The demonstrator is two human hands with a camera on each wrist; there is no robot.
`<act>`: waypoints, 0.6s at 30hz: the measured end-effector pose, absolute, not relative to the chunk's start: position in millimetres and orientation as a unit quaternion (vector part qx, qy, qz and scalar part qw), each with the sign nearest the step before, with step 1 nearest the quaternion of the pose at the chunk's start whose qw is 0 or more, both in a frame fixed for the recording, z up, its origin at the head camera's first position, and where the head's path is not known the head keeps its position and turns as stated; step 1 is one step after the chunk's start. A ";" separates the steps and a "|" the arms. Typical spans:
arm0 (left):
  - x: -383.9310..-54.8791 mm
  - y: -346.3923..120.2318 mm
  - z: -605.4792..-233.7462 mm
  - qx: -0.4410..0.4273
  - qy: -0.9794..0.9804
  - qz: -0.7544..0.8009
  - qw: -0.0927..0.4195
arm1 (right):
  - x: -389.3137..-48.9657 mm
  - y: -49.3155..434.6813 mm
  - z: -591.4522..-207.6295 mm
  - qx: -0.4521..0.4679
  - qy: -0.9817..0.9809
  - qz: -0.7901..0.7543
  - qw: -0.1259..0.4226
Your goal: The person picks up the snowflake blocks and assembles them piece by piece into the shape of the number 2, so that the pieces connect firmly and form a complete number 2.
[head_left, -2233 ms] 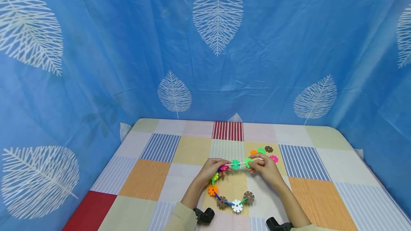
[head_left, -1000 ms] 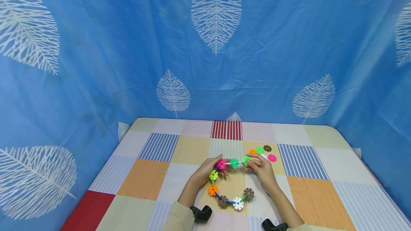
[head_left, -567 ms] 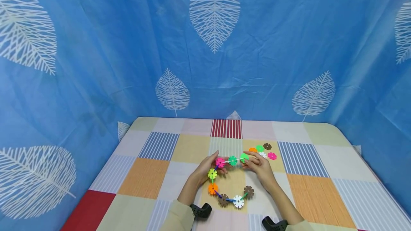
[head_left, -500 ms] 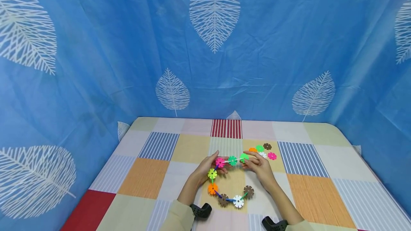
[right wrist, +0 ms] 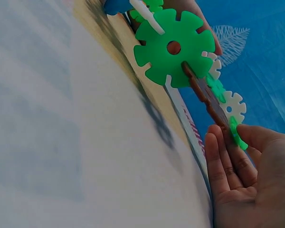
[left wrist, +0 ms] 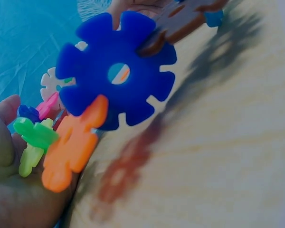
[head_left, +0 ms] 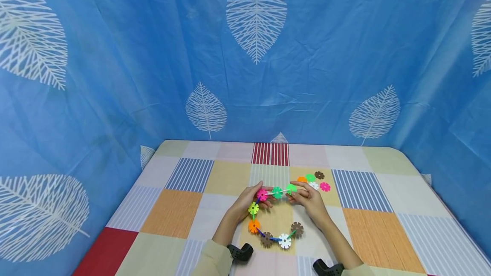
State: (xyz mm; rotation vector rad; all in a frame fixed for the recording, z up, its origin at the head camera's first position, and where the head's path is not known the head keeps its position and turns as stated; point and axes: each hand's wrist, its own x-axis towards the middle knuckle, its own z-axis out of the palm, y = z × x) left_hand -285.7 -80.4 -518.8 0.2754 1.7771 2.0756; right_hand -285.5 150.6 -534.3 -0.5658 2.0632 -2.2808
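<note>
A curved chain of slotted snowflake discs spans both hands in the head view. My left hand (head_left: pixel 245 201) is behind its upper left part, fingers spread under the pink disc (head_left: pixel 262 194), the thumb side raised and apart from it. Below hang a yellow disc (head_left: pixel 253 208) and an orange disc (head_left: pixel 254 226). My right hand (head_left: pixel 310 201) pinches the light green disc (head_left: pixel 291 188) at the upper end, beside a teal-green disc (head_left: pixel 277 192). The free lower end is a brown disc (head_left: pixel 297 229). In the right wrist view, thumb and fingers meet on the green disc (right wrist: pixel 237 133).
Several loose discs lie past my right hand, among them a pink disc (head_left: pixel 325 186) and a dark brown disc (head_left: pixel 319 175). A patchwork cloth (head_left: pixel 215 220) covers the table, and a blue leaf-print curtain (head_left: pixel 314 54) stands around it.
My left hand earlier had its fingers over the pink disc; they have since opened away, leaving it uncovered. The right hand keeps its pinch, and the chain has shifted slightly left and farther from me.
</note>
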 end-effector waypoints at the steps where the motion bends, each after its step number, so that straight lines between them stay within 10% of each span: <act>1: -285.2 -80.2 -518.3 0.098 0.635 0.741 0.196 | -285.2 150.6 -534.2 -0.183 0.662 -0.726 0.006; 18: -286.4 -78.6 -522.1 0.091 0.630 0.750 0.179 | -284.3 150.6 -532.8 -0.198 0.678 -0.708 0.004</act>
